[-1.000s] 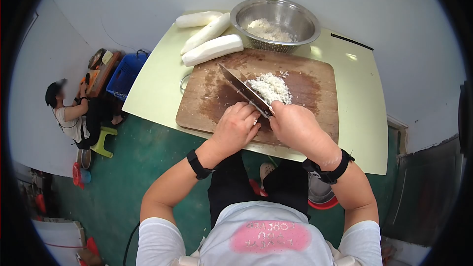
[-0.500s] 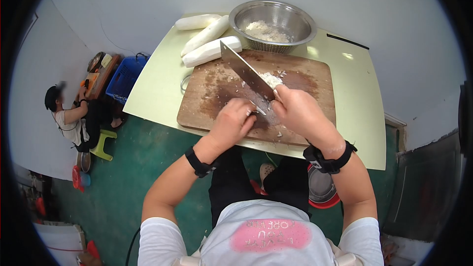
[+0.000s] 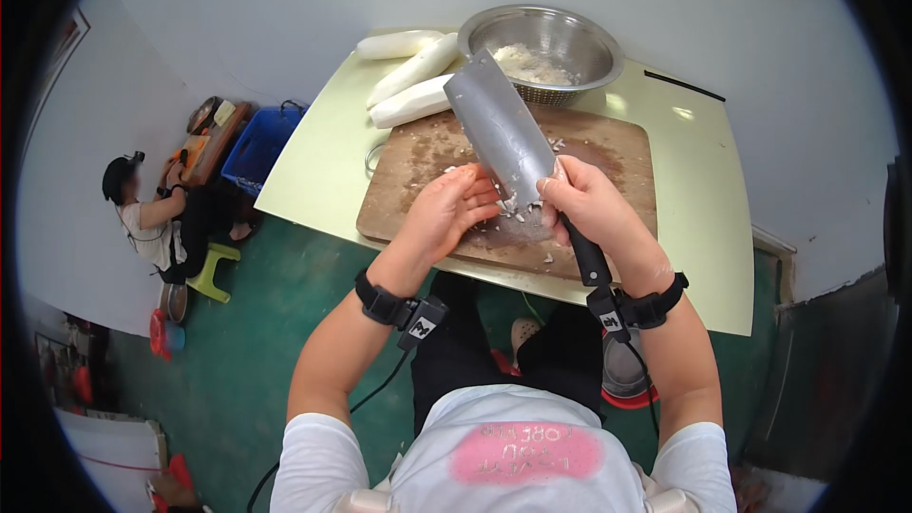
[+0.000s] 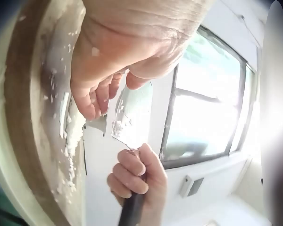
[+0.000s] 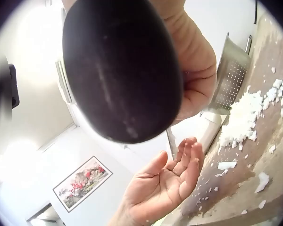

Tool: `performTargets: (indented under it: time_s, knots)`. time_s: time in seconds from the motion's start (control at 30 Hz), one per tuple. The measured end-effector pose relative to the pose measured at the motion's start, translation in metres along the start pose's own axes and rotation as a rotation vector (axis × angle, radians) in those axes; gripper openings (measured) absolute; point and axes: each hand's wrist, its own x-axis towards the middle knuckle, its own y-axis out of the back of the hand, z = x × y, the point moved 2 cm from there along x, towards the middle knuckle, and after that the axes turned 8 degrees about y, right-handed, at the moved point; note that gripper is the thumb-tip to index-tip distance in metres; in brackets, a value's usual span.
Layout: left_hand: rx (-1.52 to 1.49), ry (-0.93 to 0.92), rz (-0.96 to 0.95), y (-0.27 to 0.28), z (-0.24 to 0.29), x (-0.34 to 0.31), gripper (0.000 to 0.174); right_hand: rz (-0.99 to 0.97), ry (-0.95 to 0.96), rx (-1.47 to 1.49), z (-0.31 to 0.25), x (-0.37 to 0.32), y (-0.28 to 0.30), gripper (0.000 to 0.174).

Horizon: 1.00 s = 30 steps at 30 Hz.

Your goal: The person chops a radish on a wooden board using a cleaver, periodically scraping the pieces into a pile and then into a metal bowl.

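My right hand [image 3: 589, 204] grips the black handle of a cleaver [image 3: 503, 128], raised and tilted over the wooden cutting board [image 3: 408, 157]. White bits cling to its blade in the left wrist view. Beside the blade's left side is my left hand [image 3: 454, 204], fingers loosely extended and palm turned toward it, with bits on the fingertips. Minced white radish [image 5: 245, 117] lies heaped on the board, mostly hidden behind the blade in the head view. A few larger slivers [image 5: 227, 165] are scattered near it.
Three peeled white radishes [image 3: 413, 68] lie at the back left of the table. Next to them stands a perforated steel colander [image 3: 594, 52] holding more white mince. A person [image 3: 152, 214] sits working at a low table to the left, near a blue crate [image 3: 261, 147].
The cleaver has come up off the board and turned its flat face into view. My left hand has opened and turned its palm toward the blade.
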Motion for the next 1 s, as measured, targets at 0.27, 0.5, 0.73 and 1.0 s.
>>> performTargets:
  time_s: [0.27,0.5,0.73,1.0]
  knots:
    - [-0.091,0.180,0.030,-0.008,-0.001,0.009,0.015,0.038,-0.066,0.154,0.013,-0.005,0.009,0.017]
    - [1.214,-0.352,0.326,-0.021,0.013,0.015,0.016,0.125,0.025,-0.005,0.010,-0.016,0.025,0.014]
    - [1.713,-0.629,-0.014,-0.021,0.015,0.010,0.032,0.105,0.052,-0.104,0.013,-0.031,0.028,0.015]
    - [1.839,-0.666,0.260,-0.030,-0.012,0.007,0.009,0.131,0.176,-0.558,0.021,-0.027,0.015,0.017]
